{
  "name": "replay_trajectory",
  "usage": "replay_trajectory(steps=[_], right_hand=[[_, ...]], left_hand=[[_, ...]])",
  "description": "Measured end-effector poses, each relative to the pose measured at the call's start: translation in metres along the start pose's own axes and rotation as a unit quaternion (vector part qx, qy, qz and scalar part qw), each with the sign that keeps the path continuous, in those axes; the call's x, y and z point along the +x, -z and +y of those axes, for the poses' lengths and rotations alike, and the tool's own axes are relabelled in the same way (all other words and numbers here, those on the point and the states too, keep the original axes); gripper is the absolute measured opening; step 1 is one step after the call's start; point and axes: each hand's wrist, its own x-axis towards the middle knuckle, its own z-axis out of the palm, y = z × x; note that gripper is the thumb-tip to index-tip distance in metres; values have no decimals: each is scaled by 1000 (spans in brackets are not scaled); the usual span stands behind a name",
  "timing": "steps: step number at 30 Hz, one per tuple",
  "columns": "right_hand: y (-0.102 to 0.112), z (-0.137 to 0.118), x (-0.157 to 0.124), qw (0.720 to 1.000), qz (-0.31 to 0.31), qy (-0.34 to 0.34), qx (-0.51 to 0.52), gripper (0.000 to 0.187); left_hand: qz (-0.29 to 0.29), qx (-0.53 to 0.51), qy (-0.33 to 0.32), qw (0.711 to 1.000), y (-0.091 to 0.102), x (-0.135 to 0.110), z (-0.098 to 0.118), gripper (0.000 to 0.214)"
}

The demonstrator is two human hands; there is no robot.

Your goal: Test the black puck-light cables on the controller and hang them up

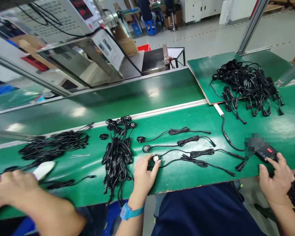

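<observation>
My left hand (146,172), with a blue wrist strap, pinches a round black cable head (156,158) between thumb and fingers. Its face shows a bright, pale centre. A thin black cable with a tied bundle (201,153) runs right from the heads and joins a plug. Beside it lie further cables of the same kind, one with a round head (146,148) facing up. My right hand (276,177) rests at a small black box (267,152) with a red display. Its index fingertip touches the box's near edge, and the thumb stands apart. Part of the box is blurred out.
Heaped black cables (245,82) lie on a raised green board (201,75). More bundles (118,157) are left of my left hand, and another pile (56,144) lies further left. A co-worker's arm (39,196) reaches in at the left, near a white object (44,169).
</observation>
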Motion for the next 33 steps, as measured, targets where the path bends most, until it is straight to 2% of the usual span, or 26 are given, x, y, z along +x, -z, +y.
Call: replay_trajectory(steps=[7, 14, 20, 27, 33], right_hand=[[-12, 11, -5, 1000, 23, -5, 6, 46], [-10, 9, -5, 999, 28, 16, -7, 42], [-16, 15, -8, 999, 35, 5, -2, 45], [-17, 16, -6, 999, 31, 24, 4, 46], [-17, 17, -7, 999, 37, 33, -1, 44]], left_hand=[[29, -41, -3, 999, -3, 6, 5, 10], [53, -43, 11, 998, 2, 2, 3, 11], [61, -57, 62, 995, 10, 8, -3, 12], [15, -18, 23, 999, 16, 19, -9, 15], [63, -7, 75, 995, 13, 32, -25, 21]])
